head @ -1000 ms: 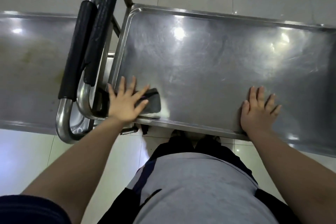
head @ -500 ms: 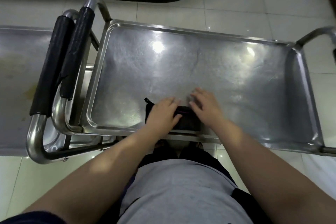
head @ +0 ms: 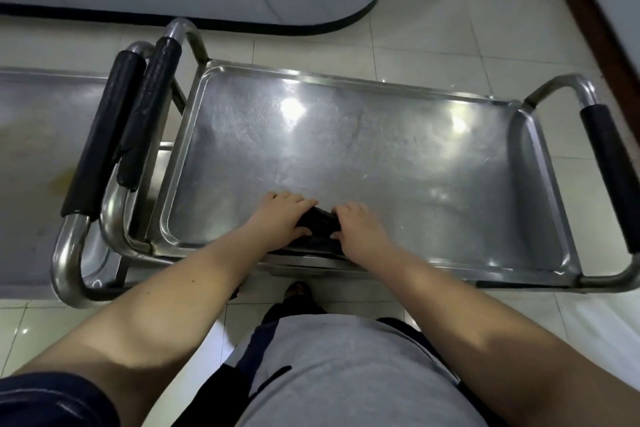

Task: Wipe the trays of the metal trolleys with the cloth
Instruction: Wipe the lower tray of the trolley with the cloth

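Note:
A steel trolley tray (head: pixel 381 156) fills the middle of the head view, shiny and scratched. A dark cloth (head: pixel 318 224) lies bunched at the tray's near edge. My left hand (head: pixel 280 220) grips the cloth's left side with curled fingers. My right hand (head: pixel 358 227) grips its right side the same way. Most of the cloth is hidden under the two hands.
A second trolley's tray (head: pixel 41 149) with yellowish stains sits to the left, its black-padded handle (head: pixel 104 142) pressed beside the first trolley's left handle (head: pixel 147 114). Another padded handle (head: pixel 611 170) is at the right end. A dark-edged white counter base (head: pixel 242 24) stands behind on the tiled floor.
My left hand slid the cloth from the tray's near left corner toward the middle. My right hand came off the tray's near right and joined it; both now bunch the cloth.

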Demonstrator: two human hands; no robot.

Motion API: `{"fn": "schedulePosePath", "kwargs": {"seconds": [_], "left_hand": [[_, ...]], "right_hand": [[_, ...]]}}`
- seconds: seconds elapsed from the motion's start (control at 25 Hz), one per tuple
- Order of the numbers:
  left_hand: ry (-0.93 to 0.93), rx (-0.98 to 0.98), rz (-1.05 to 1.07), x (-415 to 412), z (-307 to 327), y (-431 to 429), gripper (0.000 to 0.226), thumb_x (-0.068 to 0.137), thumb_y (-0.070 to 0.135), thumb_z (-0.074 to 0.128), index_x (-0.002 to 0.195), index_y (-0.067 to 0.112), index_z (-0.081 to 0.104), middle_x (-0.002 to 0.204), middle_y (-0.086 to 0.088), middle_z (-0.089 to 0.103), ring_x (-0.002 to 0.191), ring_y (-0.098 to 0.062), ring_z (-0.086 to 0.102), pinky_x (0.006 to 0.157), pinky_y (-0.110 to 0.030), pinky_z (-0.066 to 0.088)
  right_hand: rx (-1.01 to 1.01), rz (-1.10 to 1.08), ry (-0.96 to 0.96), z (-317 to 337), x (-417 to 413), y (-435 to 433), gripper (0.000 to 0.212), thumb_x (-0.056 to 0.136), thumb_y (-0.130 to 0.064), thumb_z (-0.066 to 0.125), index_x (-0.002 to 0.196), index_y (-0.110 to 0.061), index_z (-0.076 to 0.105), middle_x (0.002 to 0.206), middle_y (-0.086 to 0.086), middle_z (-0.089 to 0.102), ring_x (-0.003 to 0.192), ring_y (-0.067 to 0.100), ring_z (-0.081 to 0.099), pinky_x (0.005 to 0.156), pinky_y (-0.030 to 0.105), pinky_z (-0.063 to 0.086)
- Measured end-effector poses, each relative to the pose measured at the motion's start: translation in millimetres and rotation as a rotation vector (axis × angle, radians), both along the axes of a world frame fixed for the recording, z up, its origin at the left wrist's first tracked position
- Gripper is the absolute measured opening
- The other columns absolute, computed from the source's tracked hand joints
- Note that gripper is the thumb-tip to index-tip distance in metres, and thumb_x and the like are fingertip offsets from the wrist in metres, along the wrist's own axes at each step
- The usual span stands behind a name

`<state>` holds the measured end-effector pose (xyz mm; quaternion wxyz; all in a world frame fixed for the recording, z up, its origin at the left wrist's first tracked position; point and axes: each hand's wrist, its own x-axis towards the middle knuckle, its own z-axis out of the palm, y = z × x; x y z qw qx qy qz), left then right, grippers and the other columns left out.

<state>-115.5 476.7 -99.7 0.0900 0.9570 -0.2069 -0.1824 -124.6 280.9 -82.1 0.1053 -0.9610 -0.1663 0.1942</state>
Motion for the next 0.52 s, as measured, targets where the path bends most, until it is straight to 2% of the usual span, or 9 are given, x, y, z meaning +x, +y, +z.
{"fn": "schedulePosePath", "kwargs": {"seconds": [0.16,0.32,0.44,0.52], "left_hand": [[-0.037,0.064,0.093,-23,23,-27,0.048,0.090,0.047,0.060,0.132,0.028,0.050,0.127,-0.001,0.051,0.120,-0.024,0.043,0.096,-0.038,0.032],[-0.162,0.045,0.097,-73,42,-79,0.032,0.087,0.038,0.061,0.116,0.026,0.057,0.117,0.002,0.056,0.114,-0.022,0.049,0.095,-0.036,0.033],[-0.219,-0.028,0.109,-127,49,-128,0.024,0.083,0.024,0.061,0.106,0.020,0.061,0.102,-0.002,0.061,0.101,-0.028,0.057,0.091,-0.039,0.036],[-0.263,0.000,0.082,-165,41,-155,0.029,0.083,0.021,0.062,0.112,0.015,0.063,0.102,-0.006,0.062,0.099,-0.030,0.057,0.089,-0.040,0.037]], "right_hand": [[-0.122,0.144,-0.113,23,-17,-25,0.029,0.095,-0.027,0.057,0.119,-0.014,0.048,0.121,0.008,0.049,0.111,0.027,0.045,0.089,0.035,0.038],[-0.132,0.190,-0.217,35,-56,-80,0.031,0.095,-0.023,0.054,0.123,-0.015,0.046,0.124,0.007,0.046,0.112,0.028,0.045,0.091,0.037,0.039],[-0.066,0.222,-0.387,34,-105,-135,0.034,0.078,-0.010,0.068,0.111,-0.011,0.060,0.106,0.010,0.060,0.096,0.032,0.055,0.083,0.039,0.045],[0.048,0.206,-0.460,24,-139,-169,0.036,0.064,-0.005,0.076,0.098,-0.008,0.067,0.091,0.011,0.064,0.083,0.034,0.060,0.076,0.039,0.050]]}}
